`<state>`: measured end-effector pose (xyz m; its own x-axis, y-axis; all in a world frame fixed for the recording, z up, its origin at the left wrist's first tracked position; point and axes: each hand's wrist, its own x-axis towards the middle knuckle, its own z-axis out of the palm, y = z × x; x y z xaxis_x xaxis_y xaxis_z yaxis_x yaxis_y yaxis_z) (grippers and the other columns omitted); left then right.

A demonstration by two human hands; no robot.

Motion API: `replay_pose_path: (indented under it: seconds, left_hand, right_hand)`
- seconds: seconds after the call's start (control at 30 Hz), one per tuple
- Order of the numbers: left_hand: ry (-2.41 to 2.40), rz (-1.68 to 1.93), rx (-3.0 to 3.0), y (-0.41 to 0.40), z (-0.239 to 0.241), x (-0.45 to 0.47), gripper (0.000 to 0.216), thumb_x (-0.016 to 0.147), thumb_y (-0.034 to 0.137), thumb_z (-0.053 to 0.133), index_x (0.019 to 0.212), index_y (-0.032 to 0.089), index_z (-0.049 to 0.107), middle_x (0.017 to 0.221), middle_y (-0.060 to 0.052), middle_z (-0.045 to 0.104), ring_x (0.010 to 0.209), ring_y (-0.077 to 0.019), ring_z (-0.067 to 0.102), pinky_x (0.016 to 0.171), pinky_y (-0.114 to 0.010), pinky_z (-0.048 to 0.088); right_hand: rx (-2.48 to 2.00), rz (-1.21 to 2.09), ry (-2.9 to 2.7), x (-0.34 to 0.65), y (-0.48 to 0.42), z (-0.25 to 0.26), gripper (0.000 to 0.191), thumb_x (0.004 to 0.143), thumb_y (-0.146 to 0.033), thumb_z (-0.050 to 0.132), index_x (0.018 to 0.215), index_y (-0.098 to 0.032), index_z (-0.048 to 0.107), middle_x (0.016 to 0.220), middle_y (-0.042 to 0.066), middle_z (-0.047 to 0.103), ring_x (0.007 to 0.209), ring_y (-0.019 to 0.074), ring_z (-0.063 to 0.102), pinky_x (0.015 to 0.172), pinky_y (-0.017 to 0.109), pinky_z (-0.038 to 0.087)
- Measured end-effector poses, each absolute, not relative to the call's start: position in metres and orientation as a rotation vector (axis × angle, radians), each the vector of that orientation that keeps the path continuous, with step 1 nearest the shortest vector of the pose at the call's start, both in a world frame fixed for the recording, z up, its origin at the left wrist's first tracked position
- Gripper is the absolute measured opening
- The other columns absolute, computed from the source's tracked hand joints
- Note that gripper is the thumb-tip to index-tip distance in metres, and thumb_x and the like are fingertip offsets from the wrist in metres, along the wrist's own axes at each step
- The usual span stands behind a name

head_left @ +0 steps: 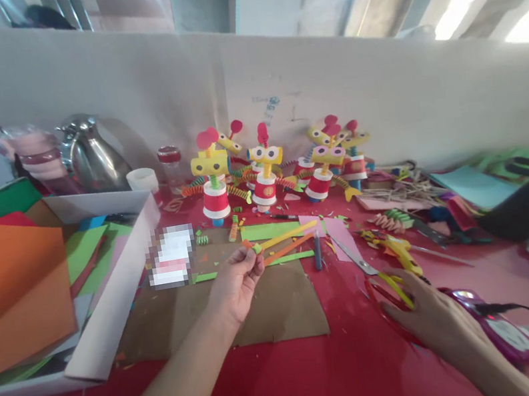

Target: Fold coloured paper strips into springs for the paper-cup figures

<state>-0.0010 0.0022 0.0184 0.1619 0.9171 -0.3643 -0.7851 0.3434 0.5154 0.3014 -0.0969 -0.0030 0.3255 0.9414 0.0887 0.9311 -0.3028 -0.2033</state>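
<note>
Paper strips (291, 234) sit pinched in left fingers (245, 260); right fingers (415, 289) touch scissors (367, 267), grip unclear.

the right hand (427, 306) partly hides the scissors (369, 267).

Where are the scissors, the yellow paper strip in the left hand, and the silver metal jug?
Scissors (368, 268): head view, metal at the base of the blades.
Yellow paper strip (288, 234): head view, middle of its exposed length.
Silver metal jug (98, 159): head view, middle of the body.
</note>
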Motion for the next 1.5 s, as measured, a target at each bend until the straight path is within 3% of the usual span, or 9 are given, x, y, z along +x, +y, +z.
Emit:
replay_pose_path:
  seconds: [0.1, 0.23, 0.37, 0.5, 0.97, 1.27, 1.5]
  left_hand:
    - [0.707, 1.197, 0.244, -0.001, 0.019, -0.001, 0.016, 0.077, 0.0, 0.062, 0.065, 0.011, 0.063, 0.071, -0.003, 0.067, 0.061, -0.0084, 0.063, 0.058, -0.017, 0.053]
    - [0.712, 1.181, 0.243, -0.004, 0.021, 0.001, 0.015, 0.077, 0.0, 0.062, 0.067, 0.011, 0.062, 0.073, -0.004, 0.067, 0.066, -0.0104, 0.065, 0.061, -0.019, 0.054]
    - [0.698, 1.172, 0.262, -0.006, 0.022, 0.001, 0.015, 0.077, 0.0, 0.062, 0.066, 0.011, 0.061, 0.07, -0.004, 0.066, 0.067, -0.0111, 0.065, 0.065, -0.022, 0.054]
    - [0.67, 1.165, 0.275, -0.006, 0.021, 0.001, 0.013, 0.077, 0.0, 0.062, 0.069, 0.011, 0.062, 0.066, -0.003, 0.066, 0.059, -0.0095, 0.063, 0.061, -0.02, 0.053]
    - [0.686, 1.154, 0.254, -0.006, 0.023, 0.002, 0.016, 0.079, -0.001, 0.058, 0.068, 0.009, 0.063, 0.069, -0.006, 0.068, 0.066, -0.0135, 0.067, 0.064, -0.022, 0.054]
    - [0.69, 1.149, 0.288, -0.008, 0.023, 0.002, 0.02, 0.08, 0.0, 0.058, 0.063, 0.009, 0.063, 0.065, -0.005, 0.066, 0.063, -0.0112, 0.066, 0.065, -0.021, 0.055]
    - [0.68, 1.159, 0.222, -0.007, 0.023, 0.002, 0.018, 0.078, -0.003, 0.059, 0.065, 0.01, 0.063, 0.068, -0.006, 0.068, 0.066, -0.0137, 0.069, 0.066, -0.024, 0.058]
  right_hand:
    - [-2.333, 0.081, -1.68, 0.272, -0.118, 0.008, 0.052, 0.08, -0.047, 0.052, 0.13, -0.033, 0.05, 0.113, 0.006, 0.068, 0.093, 0.0291, 0.068, 0.069, 0.037, 0.053]
    - [-1.897, 0.228, -1.854, 0.223, -0.134, 0.014, 0.075, 0.067, -0.046, 0.068, 0.135, -0.026, 0.045, 0.127, 0.01, 0.06, 0.115, 0.0315, 0.058, 0.088, 0.042, 0.052]
    - [-1.758, 0.235, -1.855, 0.19, -0.134, 0.009, 0.057, 0.075, -0.029, 0.06, 0.131, -0.028, 0.048, 0.121, 0.008, 0.062, 0.109, 0.0265, 0.062, 0.085, 0.037, 0.054]
    - [-1.776, 0.195, -1.846, 0.179, -0.128, 0.001, 0.057, 0.073, -0.02, 0.058, 0.129, -0.031, 0.051, 0.119, 0.007, 0.063, 0.102, 0.0253, 0.065, 0.08, 0.036, 0.056]
    - [-1.699, 0.298, -1.875, 0.186, -0.127, -0.004, 0.061, 0.073, -0.013, 0.056, 0.132, -0.03, 0.053, 0.118, 0.004, 0.065, 0.103, 0.0211, 0.065, 0.083, 0.029, 0.054]
    - [-1.68, 0.463, -1.82, 0.186, -0.126, 0.002, 0.059, 0.074, -0.013, 0.058, 0.13, -0.031, 0.055, 0.116, 0.005, 0.067, 0.097, 0.0214, 0.068, 0.084, 0.03, 0.054]
    - [-1.647, 0.506, -1.803, 0.183, -0.131, -0.003, 0.054, 0.079, -0.017, 0.054, 0.132, -0.029, 0.054, 0.115, 0.006, 0.068, 0.098, 0.0212, 0.069, 0.078, 0.026, 0.055]
